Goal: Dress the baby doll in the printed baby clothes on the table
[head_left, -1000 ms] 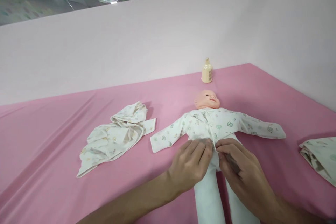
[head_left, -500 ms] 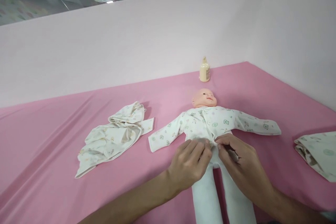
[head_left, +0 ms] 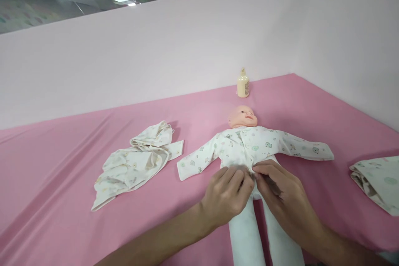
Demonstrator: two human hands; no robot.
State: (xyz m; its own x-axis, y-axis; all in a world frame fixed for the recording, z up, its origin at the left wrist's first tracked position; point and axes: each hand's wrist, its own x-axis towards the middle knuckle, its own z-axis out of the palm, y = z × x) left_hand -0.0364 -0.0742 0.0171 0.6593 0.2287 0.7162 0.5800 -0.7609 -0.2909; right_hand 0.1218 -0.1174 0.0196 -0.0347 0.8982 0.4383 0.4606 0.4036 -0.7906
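A baby doll (head_left: 243, 116) lies on its back with its arms spread, dressed in a white long-sleeved baby shirt (head_left: 232, 143) printed with small animals. My left hand (head_left: 229, 195) is closed on the shirt's lower front edge. Close beside it, my right hand (head_left: 280, 199) pinches the other side of the front opening with thumb and forefinger. The fingertips of both hands almost meet at the doll's belly and hide the fastening there. Below them stretch the doll's white legs (head_left: 247, 237).
A crumpled printed baby garment (head_left: 134, 168) lies to the left on the pink sheet (head_left: 62, 174). Folded printed cloth (head_left: 378, 181) sits at the right edge. Behind the doll's head stands a cream pump bottle (head_left: 243, 85), near the white wall (head_left: 140, 58).
My right hand has shifted slightly left, bringing its fingertips closer to my left hand. The left hand has barely moved, and the doll lies as before.
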